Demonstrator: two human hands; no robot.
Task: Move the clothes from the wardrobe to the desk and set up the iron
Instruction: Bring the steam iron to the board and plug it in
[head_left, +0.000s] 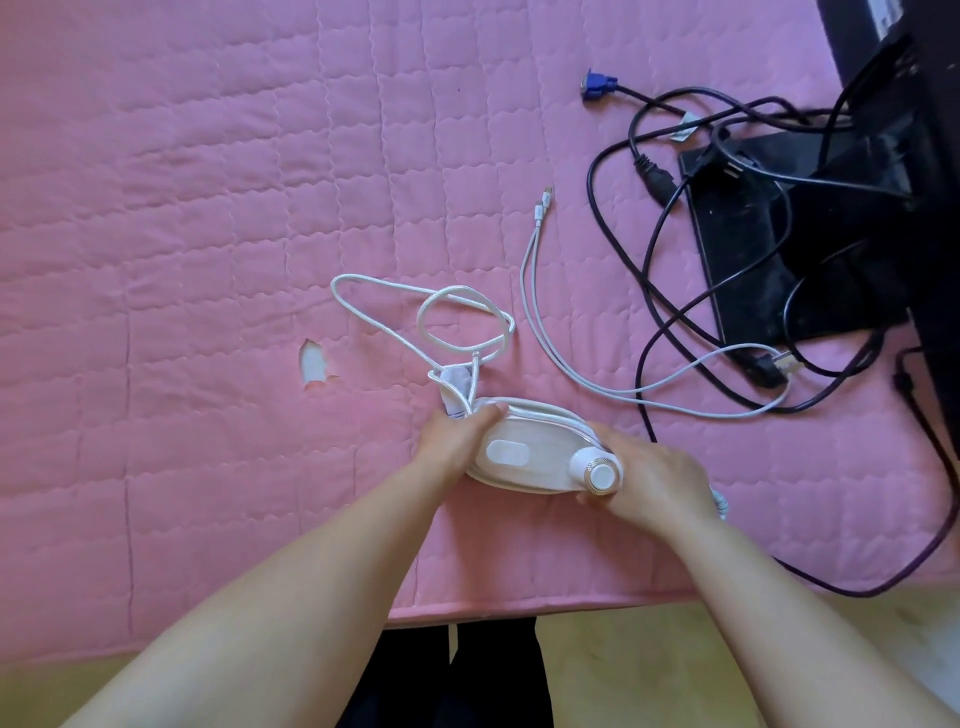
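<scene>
- Iron (530, 457): white, lying on the tabletop (208, 208) near the near edge, slightly right of centre. Its dial (601, 475) sits at the right end and faces the camera.
- Left hand (457, 441): fingers curled round the left end of the iron, gripping it just beside where the cord leaves the body.
- Right hand (649, 478): fingers and thumb wrapped round the right end of the iron, by the dial. Both hands hold the iron; neither is open.
- Cord (431, 312): white, partly paid out. Loose loops lie on the pink quilted cover just beyond the iron; a few turns appear to run along the iron's far side. A small white part (457, 389) sits by the left hand; it may be the plug, cannot tell for sure.
- Clothes: none visible on the tabletop. Judgement: the clothes part is either not done or lies outside the frame; wardrobe is not in view.
- Iron part, judgement: begun, not finished. Iron is on the tabletop, cord is not fully freed, nothing shows it plugged in, and no socket is in view.
- Other items, far right: a monitor stand (769, 249), a tangle of black cables (644, 218), a blue connector (597, 85), and a thin white charging cable (535, 270) running between the iron's cord and the stand.
- Cover has a small tear (314, 361) left of the iron.
- Left to do, judgement: finish unwinding the cord, stand the iron, plug in, bring clothes.
</scene>
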